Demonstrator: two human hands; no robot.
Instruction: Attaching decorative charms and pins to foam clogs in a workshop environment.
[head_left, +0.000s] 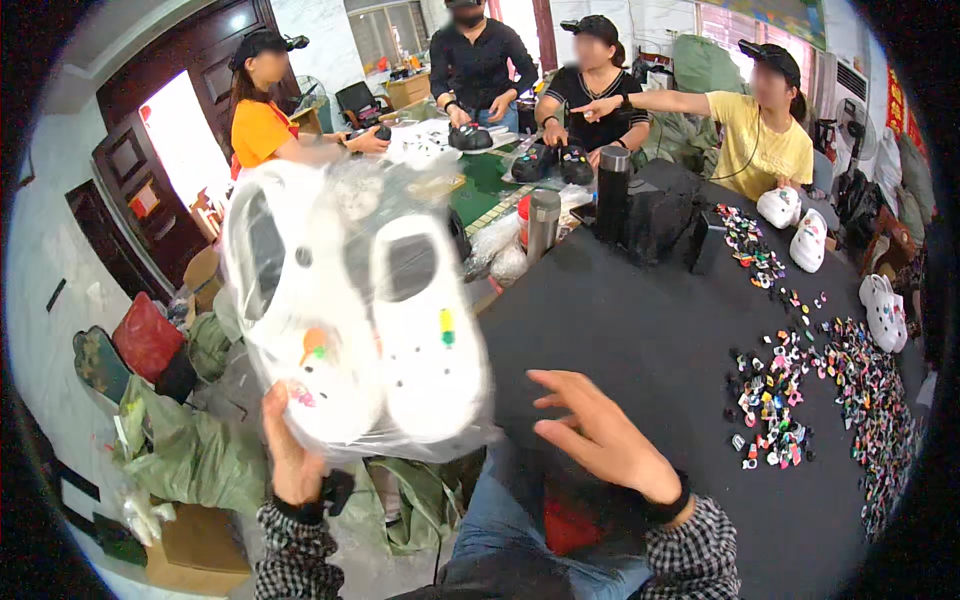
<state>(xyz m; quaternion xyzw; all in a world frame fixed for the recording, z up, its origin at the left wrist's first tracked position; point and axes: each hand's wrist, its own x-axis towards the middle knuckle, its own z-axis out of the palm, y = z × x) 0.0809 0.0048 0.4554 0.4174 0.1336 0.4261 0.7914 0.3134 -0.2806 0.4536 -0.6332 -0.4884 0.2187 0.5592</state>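
My left hand (292,455) grips a clear plastic bag (430,448) at its lower left corner. Inside it is a pair of white clogs (425,350), held up in front of me with toes pointing down toward me. The left clog carries an orange charm (315,343) and a pink one; a yellow and green charm (446,328) sits on the other. Motion blurs the bag's upper part. To the right of the bag, my right hand (605,435) hovers by the black table's edge, fingers apart and holding nothing.
Loose colourful charms (775,400) lie in heaps on the black table (610,320). White clogs (882,313) stand along its far right side. A black thermos (612,195) and a steel cup (543,225) stand at the back. Several people handle shoes beyond; sacks (190,450) lie left.
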